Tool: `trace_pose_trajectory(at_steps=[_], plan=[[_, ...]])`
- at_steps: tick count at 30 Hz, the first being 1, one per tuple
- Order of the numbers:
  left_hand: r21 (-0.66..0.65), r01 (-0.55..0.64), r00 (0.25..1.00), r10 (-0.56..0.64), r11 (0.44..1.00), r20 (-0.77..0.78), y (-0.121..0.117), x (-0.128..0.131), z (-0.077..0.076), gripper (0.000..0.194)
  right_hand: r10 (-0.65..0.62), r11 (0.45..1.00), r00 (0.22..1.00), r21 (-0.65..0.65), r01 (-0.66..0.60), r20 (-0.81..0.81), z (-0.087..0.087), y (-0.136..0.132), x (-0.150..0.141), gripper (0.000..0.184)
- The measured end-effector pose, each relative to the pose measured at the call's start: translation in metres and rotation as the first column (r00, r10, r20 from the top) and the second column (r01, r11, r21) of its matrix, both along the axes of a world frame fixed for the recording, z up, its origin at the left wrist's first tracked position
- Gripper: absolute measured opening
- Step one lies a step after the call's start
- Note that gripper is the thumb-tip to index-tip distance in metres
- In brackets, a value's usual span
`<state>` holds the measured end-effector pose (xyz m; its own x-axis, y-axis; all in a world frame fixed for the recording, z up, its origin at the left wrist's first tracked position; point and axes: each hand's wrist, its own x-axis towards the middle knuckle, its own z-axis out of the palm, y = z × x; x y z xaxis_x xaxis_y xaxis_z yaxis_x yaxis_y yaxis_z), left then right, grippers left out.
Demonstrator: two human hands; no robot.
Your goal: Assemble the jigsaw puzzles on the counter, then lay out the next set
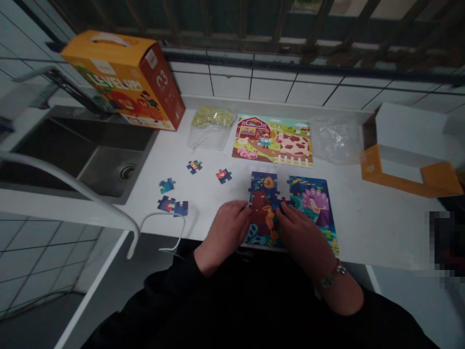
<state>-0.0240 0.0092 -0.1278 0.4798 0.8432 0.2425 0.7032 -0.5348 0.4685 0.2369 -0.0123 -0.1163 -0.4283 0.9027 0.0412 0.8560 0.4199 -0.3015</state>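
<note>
Head view, left to right, clock directions from the hands: steel sink at 10 o'clock, orange puzzle box at 11, loose jigsaw pieces at 10 on the white tabletop, finished farm puzzle at 12. Left hand, fingers curled, touches the left edge of the part-built jigsaw puzzle right in front; right hand has fingertips pressed on its middle, grip unclear.

Long black sleeves and a silver link bracelet on the right wrist.
</note>
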Motion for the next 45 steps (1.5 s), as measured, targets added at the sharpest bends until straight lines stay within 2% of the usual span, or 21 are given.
trace_pose_trajectory(at_steps=[4,7,11,14,17,21,23,26,31,35,37,40,42,45], plan=[[0.054,-0.272,0.956,0.276,0.961,-0.100,0.000,-0.042,0.016,0.026,0.028,0.999,1.000,0.016,-0.028,-0.006,-0.002,-0.003,0.002,0.055],[0.118,-0.434,0.876,0.449,0.893,-0.176,-0.004,-0.085,0.024,0.030,0.067,0.998,0.998,0.018,-0.067,-0.011,-0.001,-0.003,0.003,0.053],[0.153,-0.601,0.750,0.619,0.785,-0.232,0.002,-0.126,0.022,0.037,0.081,0.996,0.997,0.031,-0.082,0.019,0.002,-0.001,0.002,0.048],[0.136,-0.617,0.739,0.629,0.776,-0.242,0.025,-0.135,0.020,0.042,0.074,0.997,0.997,0.034,-0.075,0.025,0.002,-0.001,0.000,0.048],[0.080,-0.583,0.772,0.582,0.809,-0.256,0.061,-0.128,0.020,0.048,0.046,0.998,0.999,0.045,-0.046,-0.009,0.003,-0.001,-0.001,0.049],[-0.036,-0.614,0.757,0.574,0.789,-0.311,0.109,-0.117,0.023,0.059,0.036,0.995,0.999,0.096,-0.038,0.028,0.003,-0.003,0.000,0.043],[-0.075,-0.641,0.736,0.584,0.764,-0.343,0.124,-0.117,0.025,0.059,0.032,0.992,0.998,0.119,-0.039,0.061,0.003,-0.005,0.000,0.041],[-0.059,-0.662,0.714,0.605,0.747,-0.352,0.135,-0.123,0.027,0.056,-0.006,0.992,0.998,0.128,-0.002,0.067,0.000,-0.006,0.000,0.041],[0.032,-0.573,0.761,0.546,0.819,-0.351,0.133,-0.135,0.025,0.057,-0.072,0.994,0.997,0.080,0.071,0.008,0.006,-0.003,-0.002,0.038],[0.078,-0.458,0.844,0.461,0.886,-0.275,0.117,-0.121,0.029,0.056,-0.093,0.990,0.982,0.089,0.109,-0.166,0.022,0.003,-0.007,0.036],[0.066,-0.338,0.917,0.344,0.939,-0.201,0.105,-0.101,0.033,0.054,-0.078,0.990,0.964,0.096,0.106,-0.256,0.031,0.008,-0.011,0.035],[0.016,-0.025,0.997,0.026,1.000,-0.073,0.084,-0.061,0.034,0.049,-0.024,0.997,0.955,0.068,0.046,-0.297,0.038,0.019,-0.017,0.036],[-0.032,0.150,0.988,-0.151,0.988,-0.015,0.070,-0.033,0.031,0.046,0.019,0.999,0.960,0.039,-0.009,-0.278,0.037,0.026,-0.019,0.040],[-0.094,0.259,0.966,-0.256,0.961,0.046,0.056,-0.004,0.022,0.050,0.082,0.996,0.967,-0.002,-0.086,-0.241,0.029,0.033,-0.021,0.044]])
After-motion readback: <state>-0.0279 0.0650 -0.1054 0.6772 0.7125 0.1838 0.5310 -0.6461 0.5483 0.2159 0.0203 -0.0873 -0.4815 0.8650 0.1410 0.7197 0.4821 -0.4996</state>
